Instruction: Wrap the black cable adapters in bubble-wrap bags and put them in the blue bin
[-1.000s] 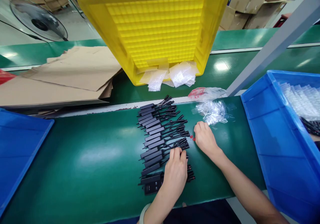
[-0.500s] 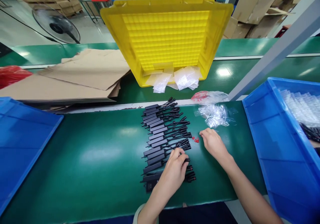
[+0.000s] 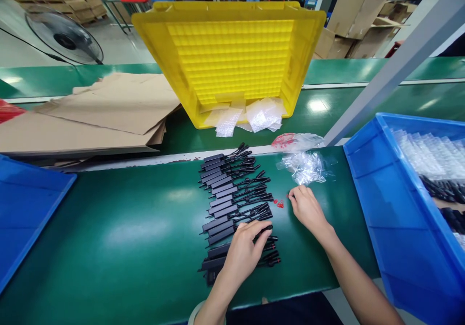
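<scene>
A column of black box-shaped units with short cables [image 3: 222, 201] lies on the green work surface [image 3: 145, 228]. My left hand [image 3: 245, 247] is over the lower units, thumb and fingers pinching a black cable end [image 3: 268, 227]. To the right of the column, my right hand [image 3: 305, 206] is closed in a pinch with a tiny red ring [image 3: 288, 195] at its fingertips. Several more small red rings [image 3: 279, 204] lie loose between the cable ends and that hand. Red bands show on some of the lower cable ends [image 3: 276, 260].
Clear plastic bags [image 3: 305, 165] lie beyond my right hand. A blue bin [image 3: 366, 194] with bubble-wrapped pieces stands right, another blue bin [image 3: 32, 208] left. At the back are a tilted yellow crate [image 3: 232, 63], cardboard sheets [image 3: 109, 104] and a slanting grey post [image 3: 392, 68].
The view has shifted slightly, so everything sits a little further left. My left hand has raised the cable end slightly; my right hand stays near the red rings.
</scene>
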`<state>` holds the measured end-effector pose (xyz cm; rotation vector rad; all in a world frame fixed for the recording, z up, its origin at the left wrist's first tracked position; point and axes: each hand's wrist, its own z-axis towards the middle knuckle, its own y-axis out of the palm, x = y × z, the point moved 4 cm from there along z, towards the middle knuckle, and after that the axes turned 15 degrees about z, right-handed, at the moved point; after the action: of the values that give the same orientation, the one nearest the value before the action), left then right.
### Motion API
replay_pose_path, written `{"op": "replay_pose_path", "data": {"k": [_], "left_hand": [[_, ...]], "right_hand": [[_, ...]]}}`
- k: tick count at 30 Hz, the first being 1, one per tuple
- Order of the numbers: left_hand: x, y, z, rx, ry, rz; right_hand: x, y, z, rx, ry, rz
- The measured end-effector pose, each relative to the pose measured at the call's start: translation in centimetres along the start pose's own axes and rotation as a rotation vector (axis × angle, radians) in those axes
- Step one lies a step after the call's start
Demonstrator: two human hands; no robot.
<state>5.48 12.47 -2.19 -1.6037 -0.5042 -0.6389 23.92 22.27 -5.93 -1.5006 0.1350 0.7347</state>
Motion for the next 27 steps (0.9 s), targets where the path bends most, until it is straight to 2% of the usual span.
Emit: {"op": "replay_pose_path", "data": {"k": [4, 8, 14, 19, 27], "left_hand": [[0.2, -0.1, 0.2, -0.019, -0.005, -0.105], [0.4, -0.1, 0.1, -0.056, 0.005, -0.176], [0.0, 0.6, 0.0, -0.132, -0.049, -0.259], [-0.5, 1.1, 0.1, -0.138, -0.064, -0.354], [-0.1, 0.8, 0.3, -0.130, -0.018, -0.315]], "right_hand": [[-0.3, 0.1, 0.0, 0.022, 0.002, 0.022], [-1.0, -0.7, -0.6, 0.055, -0.006, 0.111], [-4.3, -2.2, -2.8, 0.064, -0.086, 0.292], [-7.2, -1.5, -4.3, -0.006, -0.206, 0.391], [-8.4, -1.3, -5.1, -0.014, -0.297, 0.361]]}}
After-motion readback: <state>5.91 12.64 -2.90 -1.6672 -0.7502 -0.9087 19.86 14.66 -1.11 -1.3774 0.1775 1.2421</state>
